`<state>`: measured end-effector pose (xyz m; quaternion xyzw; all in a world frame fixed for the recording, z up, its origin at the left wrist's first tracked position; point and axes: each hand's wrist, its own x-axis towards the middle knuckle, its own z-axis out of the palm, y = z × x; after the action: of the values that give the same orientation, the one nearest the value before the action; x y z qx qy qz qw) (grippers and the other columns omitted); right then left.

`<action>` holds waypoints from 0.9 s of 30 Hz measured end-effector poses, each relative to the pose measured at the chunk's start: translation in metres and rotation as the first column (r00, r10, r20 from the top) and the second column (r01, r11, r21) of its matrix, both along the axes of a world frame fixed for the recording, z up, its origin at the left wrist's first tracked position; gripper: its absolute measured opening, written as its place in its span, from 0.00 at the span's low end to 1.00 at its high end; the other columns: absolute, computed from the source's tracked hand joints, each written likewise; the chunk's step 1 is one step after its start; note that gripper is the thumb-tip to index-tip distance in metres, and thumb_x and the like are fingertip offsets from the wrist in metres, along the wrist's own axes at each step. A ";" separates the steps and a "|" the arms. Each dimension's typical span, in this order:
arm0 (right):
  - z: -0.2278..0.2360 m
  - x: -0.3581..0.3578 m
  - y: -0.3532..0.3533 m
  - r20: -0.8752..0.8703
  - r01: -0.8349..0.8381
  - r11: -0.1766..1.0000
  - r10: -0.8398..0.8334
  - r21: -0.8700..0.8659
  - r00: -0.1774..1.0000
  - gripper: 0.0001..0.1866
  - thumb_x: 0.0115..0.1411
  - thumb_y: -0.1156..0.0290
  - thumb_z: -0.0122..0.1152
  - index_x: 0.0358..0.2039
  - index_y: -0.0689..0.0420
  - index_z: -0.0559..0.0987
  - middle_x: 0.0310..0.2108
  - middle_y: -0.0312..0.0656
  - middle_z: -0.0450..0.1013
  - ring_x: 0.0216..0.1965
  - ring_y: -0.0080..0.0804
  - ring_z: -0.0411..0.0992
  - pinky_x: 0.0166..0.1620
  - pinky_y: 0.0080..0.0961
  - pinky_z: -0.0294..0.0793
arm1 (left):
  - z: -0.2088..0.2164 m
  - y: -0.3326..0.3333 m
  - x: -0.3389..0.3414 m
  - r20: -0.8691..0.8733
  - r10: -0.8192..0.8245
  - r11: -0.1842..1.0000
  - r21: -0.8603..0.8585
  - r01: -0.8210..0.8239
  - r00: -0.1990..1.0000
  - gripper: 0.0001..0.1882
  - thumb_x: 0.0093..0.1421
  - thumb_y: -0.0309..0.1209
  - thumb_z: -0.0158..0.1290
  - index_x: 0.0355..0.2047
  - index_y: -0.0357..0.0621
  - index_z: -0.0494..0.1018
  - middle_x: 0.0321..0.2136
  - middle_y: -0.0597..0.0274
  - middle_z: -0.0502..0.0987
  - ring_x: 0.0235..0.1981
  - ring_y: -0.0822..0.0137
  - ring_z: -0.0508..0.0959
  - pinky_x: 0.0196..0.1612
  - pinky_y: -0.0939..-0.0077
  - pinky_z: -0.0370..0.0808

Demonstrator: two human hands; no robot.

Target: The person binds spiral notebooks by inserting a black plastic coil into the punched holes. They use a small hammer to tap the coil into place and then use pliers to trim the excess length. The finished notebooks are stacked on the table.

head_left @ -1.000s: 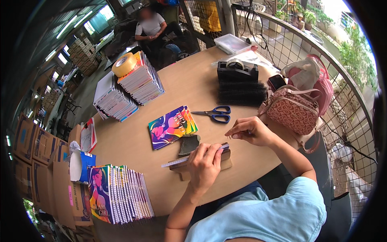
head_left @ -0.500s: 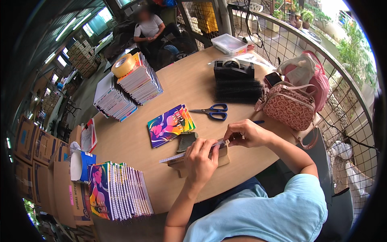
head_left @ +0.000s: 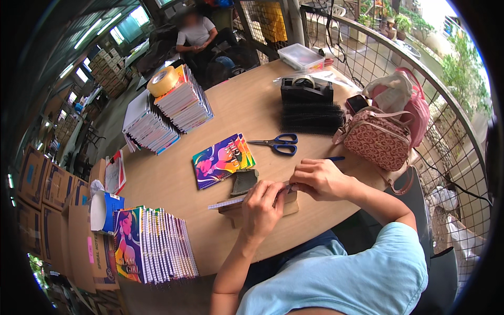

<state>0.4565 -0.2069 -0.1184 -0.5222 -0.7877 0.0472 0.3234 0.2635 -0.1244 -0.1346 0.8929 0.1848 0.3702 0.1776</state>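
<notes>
My left hand (head_left: pixel 261 206) is closed over a thin notebook (head_left: pixel 223 203) seen edge-on, its white edge showing to the left of the fingers. Under it is a small wooden stand (head_left: pixel 290 206) on the table. At the notebook's right end my right hand (head_left: pixel 321 180) is pinched, and the fingers hide what is between them. Just beyond my left hand lies a dark grey piece of cloth or pad (head_left: pixel 244 181). It touches a few colourful spiral notebooks (head_left: pixel 219 160) lying flat and overlapping. Blue-handled scissors (head_left: pixel 283 144) rest beside them.
Notebook stacks (head_left: pixel 184 100) with a tape roll (head_left: pixel 163 81) stand far left. A notebook row (head_left: pixel 163 244) sits near left by cartons (head_left: pixel 89 247). Black spiral coils (head_left: pixel 311 117), a tape dispenser (head_left: pixel 306 91), a pink bag (head_left: pixel 377 137) and a pen (head_left: pixel 334 158) are right. A person (head_left: pixel 197 37) sits beyond.
My right hand has turned slightly, its fingers drawn closer together at the notebook's end. My left hand stays on the notebook with a small shift. The view has tilted a little.
</notes>
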 end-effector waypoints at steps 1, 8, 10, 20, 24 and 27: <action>-0.002 0.000 0.001 0.074 -0.023 0.999 0.020 0.036 0.997 0.10 0.52 0.69 0.66 0.31 0.58 0.75 0.31 0.41 0.71 0.34 0.47 0.73 0.32 0.40 0.73 | 0.001 -0.001 -0.001 -0.001 -0.013 1.000 0.004 0.013 1.000 0.09 0.52 0.24 0.61 0.35 0.45 0.75 0.31 0.61 0.75 0.33 0.58 0.78 0.37 0.64 0.74; 0.016 0.026 0.046 -0.270 0.066 0.931 -0.172 -0.360 0.948 0.23 0.65 0.62 0.57 0.58 0.57 0.71 0.49 0.52 0.71 0.47 0.50 0.72 0.49 0.43 0.74 | 0.006 -0.013 0.006 -0.063 0.042 0.975 0.221 -0.027 0.997 0.10 0.52 0.38 0.63 0.33 0.54 0.77 0.31 0.70 0.75 0.29 0.65 0.74 0.32 0.69 0.67; -0.023 0.028 0.085 -0.104 -0.046 0.936 0.011 -0.348 0.995 0.23 0.62 0.65 0.59 0.57 0.57 0.72 0.47 0.52 0.71 0.49 0.50 0.71 0.51 0.46 0.72 | 0.002 -0.012 0.008 -0.089 0.038 0.979 0.201 -0.019 0.995 0.09 0.52 0.37 0.63 0.34 0.55 0.77 0.30 0.72 0.74 0.30 0.66 0.74 0.33 0.68 0.67; -0.097 -0.028 0.150 0.424 -0.363 0.917 0.398 -0.164 0.814 0.32 0.53 0.56 0.56 0.62 0.32 0.70 0.65 0.59 0.51 0.52 0.53 0.63 0.49 0.43 0.72 | 0.001 -0.005 0.010 -0.021 0.036 0.971 0.237 -0.030 0.999 0.08 0.51 0.38 0.63 0.32 0.53 0.80 0.34 0.76 0.75 0.29 0.70 0.74 0.34 0.70 0.69; -0.068 0.014 0.126 0.240 -0.186 0.973 0.215 -0.139 0.947 0.25 0.55 0.55 0.57 0.55 0.38 0.78 0.58 0.59 0.61 0.54 0.55 0.62 0.55 0.53 0.64 | 0.009 0.004 0.007 -0.132 0.018 0.983 0.186 0.007 0.991 0.22 0.53 0.42 0.62 0.49 0.55 0.76 0.48 0.66 0.72 0.41 0.66 0.75 0.49 0.63 0.67; -0.027 0.044 0.091 -0.097 -0.131 0.938 0.105 -0.322 0.990 0.24 0.59 0.51 0.58 0.51 0.50 0.80 0.52 0.54 0.70 0.57 0.51 0.62 0.59 0.44 0.62 | 0.016 0.002 -0.005 -0.078 0.198 0.953 0.250 -0.173 0.977 0.25 0.49 0.43 0.65 0.48 0.55 0.76 0.48 0.62 0.72 0.46 0.61 0.74 0.55 0.59 0.62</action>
<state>0.5009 -0.1163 -0.1458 -0.5181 -0.7855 0.2173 0.2595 0.2586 -0.1224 -0.1187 0.9042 0.2303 0.3590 0.0221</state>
